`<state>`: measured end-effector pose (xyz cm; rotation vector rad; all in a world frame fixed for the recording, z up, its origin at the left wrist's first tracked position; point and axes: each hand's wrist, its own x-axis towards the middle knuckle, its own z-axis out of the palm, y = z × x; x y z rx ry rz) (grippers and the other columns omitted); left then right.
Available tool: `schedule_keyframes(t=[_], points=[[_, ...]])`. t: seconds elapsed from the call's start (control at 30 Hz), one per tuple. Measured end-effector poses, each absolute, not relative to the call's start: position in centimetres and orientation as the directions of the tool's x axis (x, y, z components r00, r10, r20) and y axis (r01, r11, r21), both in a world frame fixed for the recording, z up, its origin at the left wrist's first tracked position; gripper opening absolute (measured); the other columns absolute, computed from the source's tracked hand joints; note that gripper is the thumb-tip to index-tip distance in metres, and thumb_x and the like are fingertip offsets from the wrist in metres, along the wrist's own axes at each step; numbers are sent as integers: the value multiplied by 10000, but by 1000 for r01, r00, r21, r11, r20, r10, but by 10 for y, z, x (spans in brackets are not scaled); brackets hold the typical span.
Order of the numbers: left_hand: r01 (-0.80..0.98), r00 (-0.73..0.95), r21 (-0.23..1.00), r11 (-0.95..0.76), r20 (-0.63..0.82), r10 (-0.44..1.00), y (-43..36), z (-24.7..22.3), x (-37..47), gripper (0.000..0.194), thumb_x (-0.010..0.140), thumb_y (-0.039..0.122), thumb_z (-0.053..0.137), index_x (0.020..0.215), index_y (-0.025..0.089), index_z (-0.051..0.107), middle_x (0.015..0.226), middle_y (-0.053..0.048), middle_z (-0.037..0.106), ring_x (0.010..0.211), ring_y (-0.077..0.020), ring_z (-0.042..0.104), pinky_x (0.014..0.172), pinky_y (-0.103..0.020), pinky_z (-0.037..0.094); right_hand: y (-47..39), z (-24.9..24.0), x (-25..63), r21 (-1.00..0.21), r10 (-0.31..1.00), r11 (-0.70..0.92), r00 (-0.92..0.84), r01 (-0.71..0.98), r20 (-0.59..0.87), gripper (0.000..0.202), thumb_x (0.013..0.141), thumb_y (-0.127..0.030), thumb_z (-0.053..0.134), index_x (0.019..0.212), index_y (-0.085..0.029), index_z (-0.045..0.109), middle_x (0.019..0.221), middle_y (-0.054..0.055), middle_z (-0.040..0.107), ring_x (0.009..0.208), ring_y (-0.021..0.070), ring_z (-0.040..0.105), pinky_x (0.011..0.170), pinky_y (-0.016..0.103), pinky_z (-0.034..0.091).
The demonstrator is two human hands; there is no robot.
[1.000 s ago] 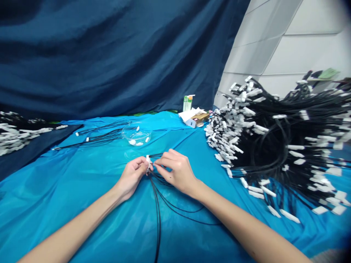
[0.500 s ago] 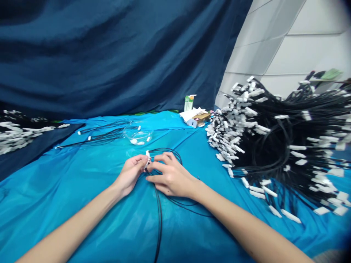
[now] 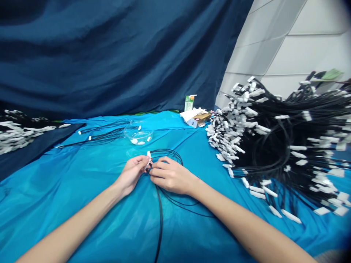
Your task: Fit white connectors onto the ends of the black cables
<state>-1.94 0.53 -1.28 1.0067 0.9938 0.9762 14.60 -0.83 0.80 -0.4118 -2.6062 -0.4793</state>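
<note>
A white connector [image 3: 148, 155] sits upright in front of me, above the blue cloth [image 3: 90, 204], pinched between the thumb and fingers of my left hand [image 3: 131, 172]. My right hand [image 3: 171, 176] meets it from the other side, fingertips drawn together at the black wires [image 3: 161, 219]; whether they grip 1 or several, or merely touch, I cannot tell. Some wires loop beyond my knuckles, others trail toward me. For good work here, I judge, the left pinch should be firm and low, the connector's face open to view, and the right fingers close to the wire ends, moving them straight, without bending or crossing neighbors. Beyond my hands, a clear bowl [image 3: 138, 143] holds small white pieces, with wire bundles [image 3: 108, 138] beside it. To the right rises a heap [image 3: 274, 146] of white-tipped wires, near an open box [image 3: 202, 118].
</note>
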Motion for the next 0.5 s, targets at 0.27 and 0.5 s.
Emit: schedule_keyframes(t=[0.27,0.5], points=[[-145,248,964,222,-181,952,7,-15,-19,461,609,443,654,768,55,461,693,-31,480,573,-33,420,520,-134,331,-7,8,145,347,94,888,-857,302,506,227,840,-102,391,747,-123,597,826,31,563,819,140,467,764,282,379],[-46,196,989,142,-130,972,7,-18,-21,464,606,455,648,787,56,497,692,-38,504,564,-29,410,497,-118,300,-10,3,139,-417,526,850,-509,321,681,128,781,-129,475,847,-133,585,868,35,591,854,121,507,805,278,408]])
